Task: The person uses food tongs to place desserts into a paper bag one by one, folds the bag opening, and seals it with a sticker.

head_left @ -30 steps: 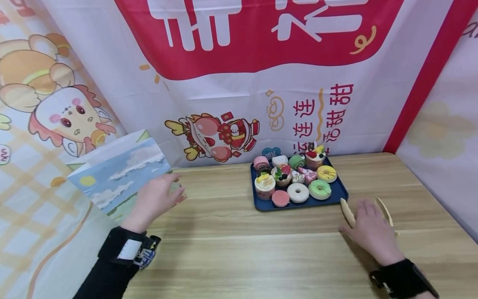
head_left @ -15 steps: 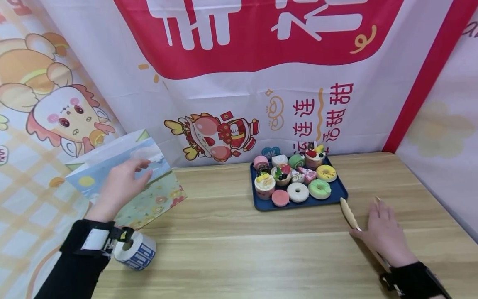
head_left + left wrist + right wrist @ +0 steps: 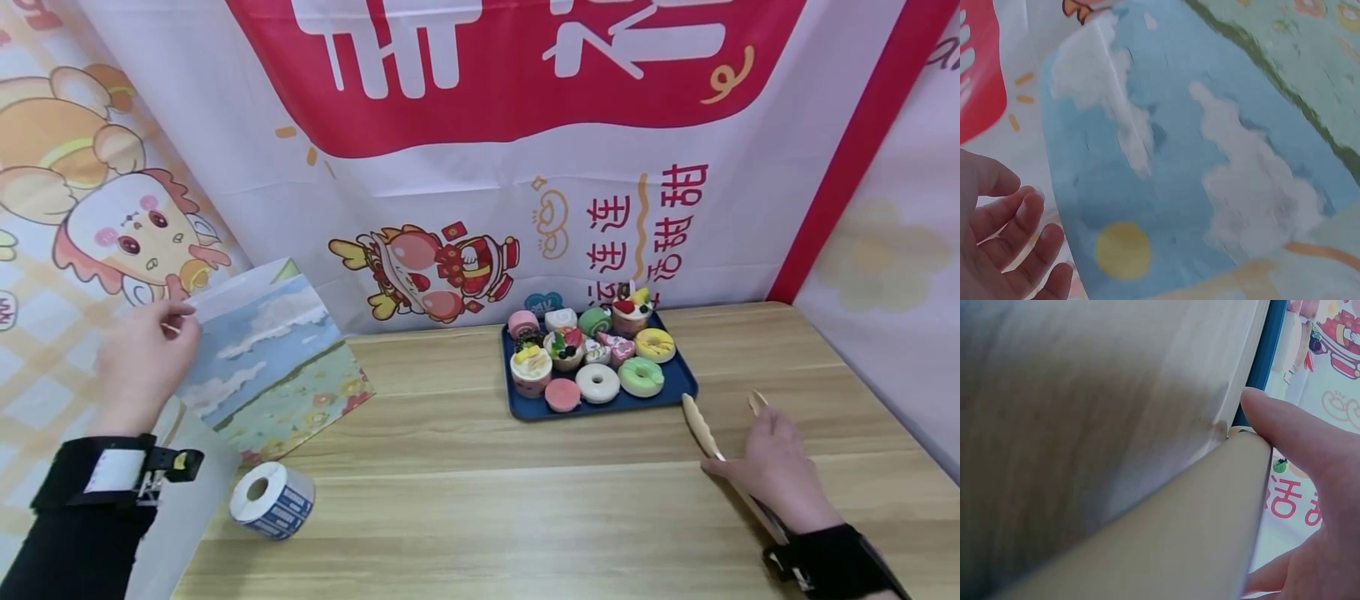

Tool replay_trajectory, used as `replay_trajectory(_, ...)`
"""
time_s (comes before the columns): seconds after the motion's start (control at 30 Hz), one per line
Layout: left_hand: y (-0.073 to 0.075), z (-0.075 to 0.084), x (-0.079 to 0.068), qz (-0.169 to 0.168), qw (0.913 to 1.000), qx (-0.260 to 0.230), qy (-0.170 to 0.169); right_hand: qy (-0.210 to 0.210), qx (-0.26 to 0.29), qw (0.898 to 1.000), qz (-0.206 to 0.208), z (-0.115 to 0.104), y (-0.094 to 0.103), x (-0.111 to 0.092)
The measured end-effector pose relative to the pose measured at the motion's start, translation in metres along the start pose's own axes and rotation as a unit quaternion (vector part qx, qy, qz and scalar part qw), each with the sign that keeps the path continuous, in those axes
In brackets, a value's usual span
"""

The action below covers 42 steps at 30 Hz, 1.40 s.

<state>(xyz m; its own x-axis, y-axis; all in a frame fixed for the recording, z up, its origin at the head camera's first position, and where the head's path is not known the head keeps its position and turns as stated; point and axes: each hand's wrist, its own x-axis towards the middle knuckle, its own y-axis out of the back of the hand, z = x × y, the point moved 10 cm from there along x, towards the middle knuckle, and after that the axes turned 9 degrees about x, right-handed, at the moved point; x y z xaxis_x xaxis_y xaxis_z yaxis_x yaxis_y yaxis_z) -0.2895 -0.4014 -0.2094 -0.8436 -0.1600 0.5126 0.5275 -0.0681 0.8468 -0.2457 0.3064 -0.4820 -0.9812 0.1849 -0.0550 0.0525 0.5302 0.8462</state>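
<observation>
At the left in the head view, my left hand (image 3: 146, 362) is by the left edge of a paper piece (image 3: 273, 350) printed with a cloudy sky, sun and flowers; a white layer shows behind its top edge. In the left wrist view the fingers (image 3: 1038, 265) are loosely bent beside that edge, with nothing visible between them. Beige-tipped tongs (image 3: 699, 427) lie spread at the right, in my right hand (image 3: 780, 479). My thumb (image 3: 1297, 431) presses along one arm of the tongs (image 3: 1204, 525). The hand covers most of the other arm.
A blue tray (image 3: 600, 414) of toy cakes and donuts, among them a green donut (image 3: 641, 377), stands at the back of the wooden table (image 3: 480, 517). A label roll (image 3: 277, 504) stands near the left edge. Printed cloth (image 3: 420, 183) hangs behind.
My left hand has moved left across the printed paper to its left edge, uncovering the picture and the label roll. My right hand has shifted slightly right, and the tongs look wider spread.
</observation>
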Motion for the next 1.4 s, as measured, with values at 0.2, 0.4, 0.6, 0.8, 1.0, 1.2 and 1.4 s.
replay_trajectory(0.2,0.009,-0.032,0.006,0.035,0.9987,0.016,0.032,-0.017,0.007,1.0,-0.017,0.007,-0.002,-0.002)
replay_trajectory(0.4,0.003,-0.054,0.005,0.022,0.9984,0.028,0.045,-0.019,0.003,1.0,-0.024,0.011,-0.001,-0.006)
replay_trajectory(0.6,-0.01,-0.07,0.004,-0.032,0.9977,0.014,0.057,-0.04,-0.017,0.998,-0.038,0.017,-0.001,-0.008)
replay_trajectory(0.8,-0.019,-0.07,0.005,-0.103,0.9922,-0.036,0.061,-0.055,-0.027,0.997,-0.046,0.023,-0.002,-0.008)
replay_trajectory(1.0,-0.023,-0.071,0.005,-0.134,0.9853,-0.074,0.077,-0.064,-0.027,0.996,-0.055,0.026,-0.005,-0.007)
replay_trajectory(1.2,-0.029,-0.061,0.007,-0.153,0.9847,-0.07,0.046,-0.069,-0.04,0.995,-0.064,0.027,-0.007,-0.008)
replay_trajectory(1.4,-0.046,-0.058,-0.006,-0.242,0.9636,-0.101,0.054,-0.082,-0.047,0.992,-0.08,0.029,-0.007,-0.01)
